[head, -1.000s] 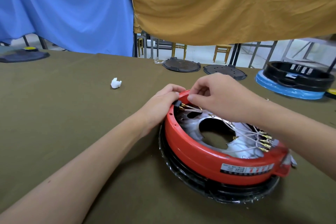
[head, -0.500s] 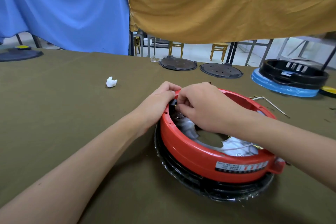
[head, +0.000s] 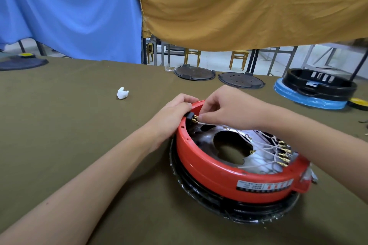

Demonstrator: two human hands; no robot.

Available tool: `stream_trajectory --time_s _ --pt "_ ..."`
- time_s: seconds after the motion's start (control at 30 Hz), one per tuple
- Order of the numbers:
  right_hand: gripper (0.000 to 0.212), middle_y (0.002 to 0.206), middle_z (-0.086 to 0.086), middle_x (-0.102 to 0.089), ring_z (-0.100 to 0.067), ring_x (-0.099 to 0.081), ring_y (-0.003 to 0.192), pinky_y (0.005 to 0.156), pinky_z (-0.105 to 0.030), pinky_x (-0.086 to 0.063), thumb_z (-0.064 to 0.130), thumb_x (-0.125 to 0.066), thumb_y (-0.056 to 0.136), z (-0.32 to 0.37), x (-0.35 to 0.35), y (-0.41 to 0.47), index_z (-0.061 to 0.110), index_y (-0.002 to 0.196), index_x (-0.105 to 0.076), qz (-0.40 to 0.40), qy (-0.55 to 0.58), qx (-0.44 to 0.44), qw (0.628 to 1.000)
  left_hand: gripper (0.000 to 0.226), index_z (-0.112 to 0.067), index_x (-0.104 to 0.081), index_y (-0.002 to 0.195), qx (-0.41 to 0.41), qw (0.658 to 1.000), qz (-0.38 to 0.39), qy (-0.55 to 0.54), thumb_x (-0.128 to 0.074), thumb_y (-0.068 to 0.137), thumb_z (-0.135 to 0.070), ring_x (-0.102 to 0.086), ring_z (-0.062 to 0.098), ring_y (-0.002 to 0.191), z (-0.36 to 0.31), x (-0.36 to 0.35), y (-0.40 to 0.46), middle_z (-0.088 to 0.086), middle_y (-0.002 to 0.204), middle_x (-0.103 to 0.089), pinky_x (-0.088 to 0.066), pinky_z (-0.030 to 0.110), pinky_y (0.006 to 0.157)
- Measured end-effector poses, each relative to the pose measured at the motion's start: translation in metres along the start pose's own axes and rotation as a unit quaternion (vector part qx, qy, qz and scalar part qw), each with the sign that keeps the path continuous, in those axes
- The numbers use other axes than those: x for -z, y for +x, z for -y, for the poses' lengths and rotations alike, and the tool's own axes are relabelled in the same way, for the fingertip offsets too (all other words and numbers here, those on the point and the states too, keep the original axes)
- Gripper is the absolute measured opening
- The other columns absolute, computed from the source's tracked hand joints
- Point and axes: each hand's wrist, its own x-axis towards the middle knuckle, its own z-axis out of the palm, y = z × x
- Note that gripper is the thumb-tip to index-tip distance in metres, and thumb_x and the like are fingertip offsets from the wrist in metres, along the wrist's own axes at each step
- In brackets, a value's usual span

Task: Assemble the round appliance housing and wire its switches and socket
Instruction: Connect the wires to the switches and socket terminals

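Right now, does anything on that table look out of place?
Only a crumpled white scrap, lying alone on the cloth left of the red housing. Loose wires inside the housing look unfinished, not wrong.

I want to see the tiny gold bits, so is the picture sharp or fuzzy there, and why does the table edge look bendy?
Head view: the gold terminals inside the red housing look fairly sharp; those pinched by the right hand are small and partly hidden. Head view: the wide-angle lens curves the table edge. Head view: soft, even light with faint shadows; the metal plate shows some glare.
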Motion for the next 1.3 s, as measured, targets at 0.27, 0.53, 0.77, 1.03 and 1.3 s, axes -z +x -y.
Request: stream_trajectory --time_s 0.27,0.53,0.77,1.03,1.3 --pt "0.021 0.072 0.0 -0.067 -0.017 -0.058 0.066 0.056 -0.025 -0.041 0.02 -0.056 0.094 0.013 -0.004 0.001 0.015 0.078 -0.07 -0.002 -0.143 0.079 0.987 0.026 -0.024 -0.064 0.098 -0.012 1.0 0.004 0.012 -0.04 0.098 -0.013 -0.055 0.012 0.078 -0.001 -0.001 0.001 0.004 0.084 -0.065 -0.043 0.03 0.074" --pt "0.02 0.084 -0.002 -0.067 -0.021 -0.06 0.077 0.07 -0.034 -0.047 0.021 -0.053 0.096 0.012 -0.006 0.001 0.015 0.086 -0.069 0.003 -0.194 0.106 0.975 0.027 -0.026 -0.063 0.093 -0.019 1.0 0.002 0.005 -0.04 0.098 -0.012 -0.053 0.005 0.07 -0.002 -0.001 0.001 -0.007 0.076 -0.062 -0.042 0.02 0.063" --pt "0.02 0.056 0.002 -0.048 -0.009 -0.035 0.049 0.045 -0.015 -0.028 0.016 -0.064 0.086 0.005 0.001 0.005 0.001 0.075 -0.071 0.053 0.051 0.004 0.997 0.028 -0.025 -0.064 0.109 0.0 1.0 0.003 0.001 -0.04 0.099 -0.017 -0.058 0.009 0.085 -0.002 -0.001 -0.001 0.001 0.104 -0.069 -0.043 0.025 0.073" --pt "0.016 0.058 -0.004 -0.053 -0.014 -0.043 0.056 0.055 -0.025 -0.028 0.002 -0.064 0.079 0.006 0.002 0.021 0.006 0.064 -0.061 0.13 0.206 -0.129 0.961 0.028 -0.026 -0.064 0.109 -0.001 1.0 0.006 0.007 -0.04 0.098 -0.017 -0.06 0.01 0.088 -0.002 -0.001 -0.001 0.008 0.112 -0.069 -0.047 0.03 0.081" --pt "0.024 0.049 0.001 -0.054 -0.01 -0.043 0.051 0.055 -0.022 -0.027 -0.001 -0.062 0.084 0.005 0.0 0.026 0.01 0.063 -0.057 0.143 0.251 -0.169 0.942 0.028 -0.023 -0.064 0.109 0.002 1.0 0.008 0.002 -0.04 0.097 -0.015 -0.06 0.017 0.09 -0.002 -0.002 0.0 0.012 0.112 -0.069 -0.047 0.044 0.096"
